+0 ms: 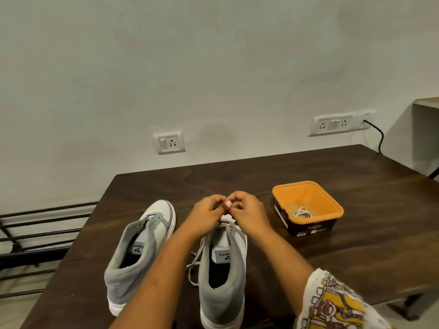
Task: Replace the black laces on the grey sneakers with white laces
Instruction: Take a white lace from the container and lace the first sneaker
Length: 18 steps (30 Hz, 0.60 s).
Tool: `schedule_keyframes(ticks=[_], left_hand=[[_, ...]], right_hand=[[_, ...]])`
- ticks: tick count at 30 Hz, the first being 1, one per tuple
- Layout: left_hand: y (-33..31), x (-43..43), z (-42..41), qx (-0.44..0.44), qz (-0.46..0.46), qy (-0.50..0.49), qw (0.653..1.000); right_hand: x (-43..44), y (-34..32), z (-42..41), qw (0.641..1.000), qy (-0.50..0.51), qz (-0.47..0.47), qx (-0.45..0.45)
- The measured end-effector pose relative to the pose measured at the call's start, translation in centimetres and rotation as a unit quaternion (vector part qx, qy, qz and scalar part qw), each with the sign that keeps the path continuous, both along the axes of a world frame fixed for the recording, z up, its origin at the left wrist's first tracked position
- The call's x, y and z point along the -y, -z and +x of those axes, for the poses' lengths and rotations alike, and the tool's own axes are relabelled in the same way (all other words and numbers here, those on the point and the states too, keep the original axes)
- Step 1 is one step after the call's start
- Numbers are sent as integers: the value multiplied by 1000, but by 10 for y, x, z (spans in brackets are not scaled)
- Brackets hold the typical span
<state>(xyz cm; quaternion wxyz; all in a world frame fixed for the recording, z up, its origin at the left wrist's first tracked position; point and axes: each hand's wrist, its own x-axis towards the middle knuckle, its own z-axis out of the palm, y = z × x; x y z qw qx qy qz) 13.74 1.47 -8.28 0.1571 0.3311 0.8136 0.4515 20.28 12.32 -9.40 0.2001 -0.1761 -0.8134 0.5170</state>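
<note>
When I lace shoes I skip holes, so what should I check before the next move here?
1. Grip of left hand and right hand on the white lace: both pinch it above the right sneaker, ok.
2. Both lace ends even: cannot tell, the hands hide one.
3. Holes of the left sneaker empty: ok.
4. The orange tub holds a spare lace: ok.
</note>
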Motion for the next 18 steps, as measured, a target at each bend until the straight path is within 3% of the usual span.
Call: schedule_keyframes(ticks=[5, 10, 14, 18], left_hand=[[8, 7, -12, -86, -96, -26, 991], [11, 7, -3, -119, -100, -31, 987], [18, 5, 6, -174, -176, -36, 968], [15, 4, 15, -265, -250, -30, 931]], right_hand=[[1, -1, 9, 994, 10, -43, 96], [11, -1, 29, 942, -77, 67, 319], [20, 11, 28, 950, -19, 104, 294], [16, 17, 28, 963, 19, 49, 263]])
